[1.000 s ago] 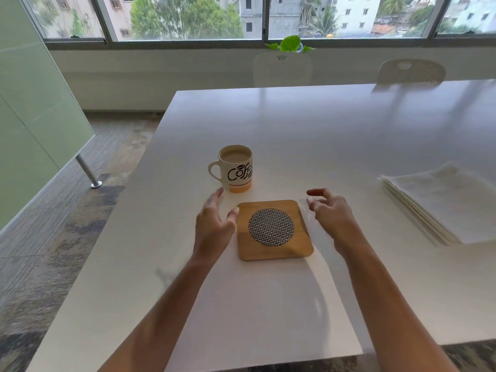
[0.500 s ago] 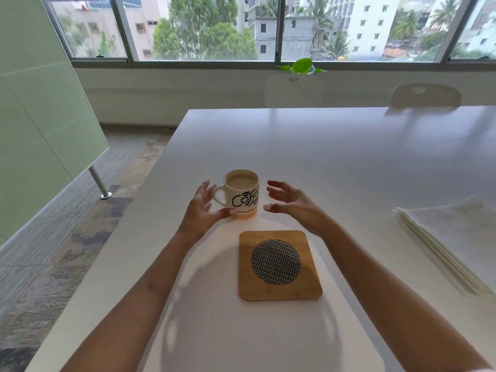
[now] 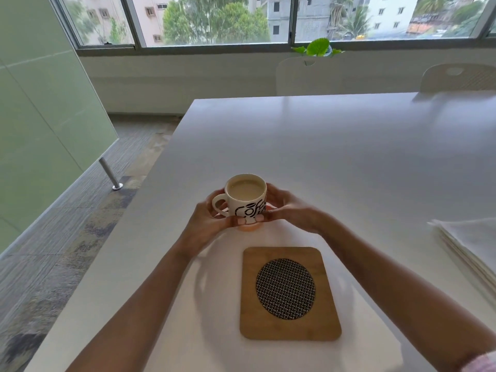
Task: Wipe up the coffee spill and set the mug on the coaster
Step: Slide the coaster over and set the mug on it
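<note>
A white mug (image 3: pixel 245 200) with black lettering and an orange base, full of milky coffee, stands on the white table (image 3: pixel 335 157) just beyond the coaster. My left hand (image 3: pixel 208 224) wraps its handle side and my right hand (image 3: pixel 292 210) cups its right side, thumbs meeting across the front. The square wooden coaster (image 3: pixel 290 294) with a round woven black-and-white inset lies bare, nearer to me than the mug. I see no spill on the tabletop.
A stack of white paper napkins (image 3: pixel 472 253) sits at the table's right edge. Two pale chairs (image 3: pixel 308 76) stand at the far side under the window. The table's left edge drops to carpeted floor beside a frosted glass partition (image 3: pixel 40 116).
Both hands moved forward from beside the coaster and closed around the mug. My view shifted forward and down, so the coaster now sits lower in the frame.
</note>
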Action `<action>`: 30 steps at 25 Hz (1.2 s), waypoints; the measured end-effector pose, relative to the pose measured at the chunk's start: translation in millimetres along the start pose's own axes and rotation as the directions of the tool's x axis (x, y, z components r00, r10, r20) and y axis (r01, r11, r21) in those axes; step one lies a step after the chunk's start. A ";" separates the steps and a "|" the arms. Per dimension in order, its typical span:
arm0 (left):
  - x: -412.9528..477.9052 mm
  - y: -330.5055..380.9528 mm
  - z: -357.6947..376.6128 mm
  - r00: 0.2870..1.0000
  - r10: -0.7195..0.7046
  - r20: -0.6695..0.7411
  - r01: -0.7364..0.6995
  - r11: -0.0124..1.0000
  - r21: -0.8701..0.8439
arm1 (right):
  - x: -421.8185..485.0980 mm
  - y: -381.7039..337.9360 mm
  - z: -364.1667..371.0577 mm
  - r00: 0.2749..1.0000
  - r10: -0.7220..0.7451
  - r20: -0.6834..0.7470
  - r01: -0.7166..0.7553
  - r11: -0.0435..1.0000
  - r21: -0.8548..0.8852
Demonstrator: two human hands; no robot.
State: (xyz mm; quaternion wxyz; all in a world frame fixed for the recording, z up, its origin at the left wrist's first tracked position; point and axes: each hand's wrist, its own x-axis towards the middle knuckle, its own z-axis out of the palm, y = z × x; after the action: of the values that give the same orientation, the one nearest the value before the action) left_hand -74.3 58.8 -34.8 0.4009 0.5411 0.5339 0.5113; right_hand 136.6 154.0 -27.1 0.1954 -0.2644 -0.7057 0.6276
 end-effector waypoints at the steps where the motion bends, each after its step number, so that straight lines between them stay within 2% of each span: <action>1: 1.7 -1.4 -0.7 1.000 0.001 0.005 -0.001 1.000 0.004 | 2.3 -0.6 0.0 1.000 -0.001 0.005 0.001 1.000 0.003; 9: 8.9 -4.9 -0.9 0.999 0.010 -0.038 -0.009 1.000 0.004 | 9.4 -0.2 -0.9 0.997 -0.064 -0.031 0.065 0.998 0.025; 13: 15.1 -1.3 -3.3 1.000 0.011 -0.009 -0.011 0.999 0.039 | 9.0 -3.7 -1.0 0.994 -0.101 -0.044 0.102 0.995 0.017; 24: 24.4 46.5 -1.1 0.990 0.121 0.077 -0.127 0.989 0.076 | -14.9 -50.6 -9.1 0.963 -0.200 -0.182 0.162 0.965 -0.204; 30: 7.2 63.9 10.6 0.978 0.155 0.142 -0.166 0.984 0.069 | -47.4 -65.1 -1.4 0.945 -0.217 -0.245 0.151 0.954 -0.260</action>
State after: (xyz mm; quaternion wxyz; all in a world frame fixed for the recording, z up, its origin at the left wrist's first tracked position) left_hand -53.8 60.2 27.1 0.3716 0.6318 0.4800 0.4820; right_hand 166.3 121.1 40.1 0.3149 -0.3016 -0.7641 0.4755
